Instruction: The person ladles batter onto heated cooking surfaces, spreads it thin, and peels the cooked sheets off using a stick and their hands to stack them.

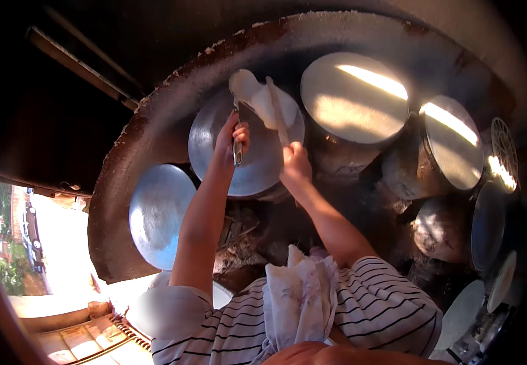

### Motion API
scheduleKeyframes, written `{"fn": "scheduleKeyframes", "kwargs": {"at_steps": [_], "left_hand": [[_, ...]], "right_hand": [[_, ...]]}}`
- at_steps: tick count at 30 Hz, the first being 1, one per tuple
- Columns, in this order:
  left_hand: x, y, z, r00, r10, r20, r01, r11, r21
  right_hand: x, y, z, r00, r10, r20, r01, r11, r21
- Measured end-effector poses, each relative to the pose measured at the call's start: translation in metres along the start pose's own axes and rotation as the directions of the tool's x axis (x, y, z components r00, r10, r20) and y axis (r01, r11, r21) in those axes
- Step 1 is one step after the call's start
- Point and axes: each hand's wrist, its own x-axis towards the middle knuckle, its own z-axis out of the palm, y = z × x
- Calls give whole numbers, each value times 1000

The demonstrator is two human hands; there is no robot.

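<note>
My left hand grips the metal handle of a ladle, whose pale round bowl is at the far edge of a round metal griddle. In my right hand is a flat wooden stick, slanting away from me over the griddle. White batter lies beside the ladle and under the stick on the griddle's far part; whether ladle and batter touch is hard to tell. The griddle's near surface is bare grey metal.
A second griddle stands at left. To the right are a pan covered with a pale layer and another pale round pan. A dark curved rim surrounds them. A white cloth hangs at my chest.
</note>
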Motion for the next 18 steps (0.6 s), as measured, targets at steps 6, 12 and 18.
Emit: {"fn": "scheduleKeyframes", "kwargs": {"at_steps": [6, 12, 18], "left_hand": [[-23, 11, -2, 982, 183, -45, -163, 945, 284], [-21, 30, -2, 872, 484, -75, -263, 590, 763], [-60, 35, -11, 842, 535, -66, -260, 510, 820]], "right_hand": [[-30, 36, -22, 964, -248, -98, 240, 967, -91], [39, 3, 10, 893, -442, -88, 411, 879, -243], [1, 2, 37, 981, -192, 19, 192, 968, -161]]}}
